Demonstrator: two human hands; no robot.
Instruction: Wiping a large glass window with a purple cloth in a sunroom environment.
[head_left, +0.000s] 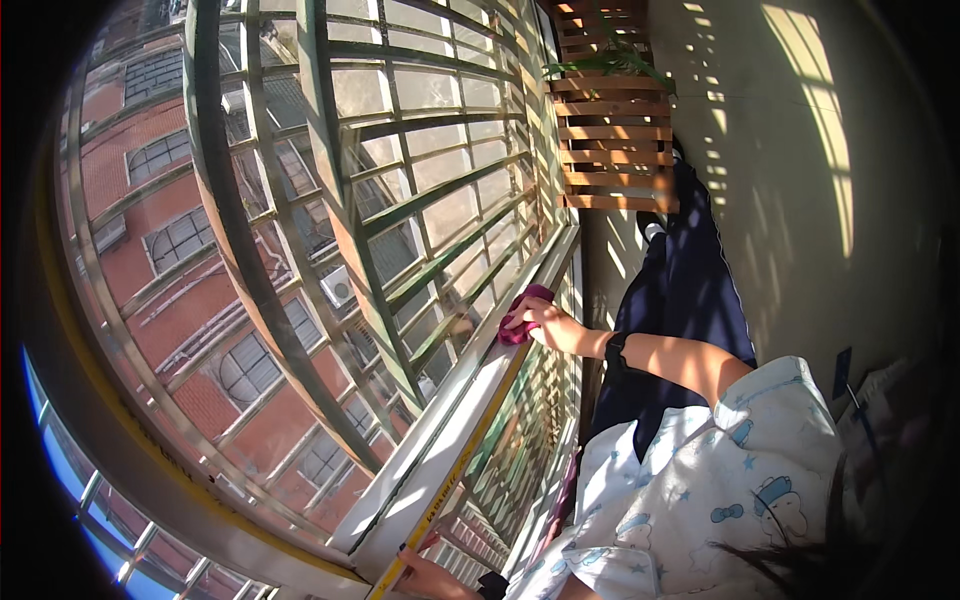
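Note:
My right hand (546, 324) wears a dark wristband and presses a bunched maroon cloth (517, 315) onto the white window frame (450, 409). Its fingers curl over the cloth, which hides part of the frame. At the bottom of the view my left hand (427, 579) grips the frame's edge by a yellow strip (442, 491) that bears writing. Part of that hand is cut off by the picture's rim. A glass pane (517, 427) beside the strip mirrors the bars.
Green and white metal bars (341, 195) stand outside the window, with a reddish building (187, 262) beyond. A slatted wooden stand (615, 142) with a green plant (619, 61) is near my feet. Sunlit floor (795, 187) stretches along one side.

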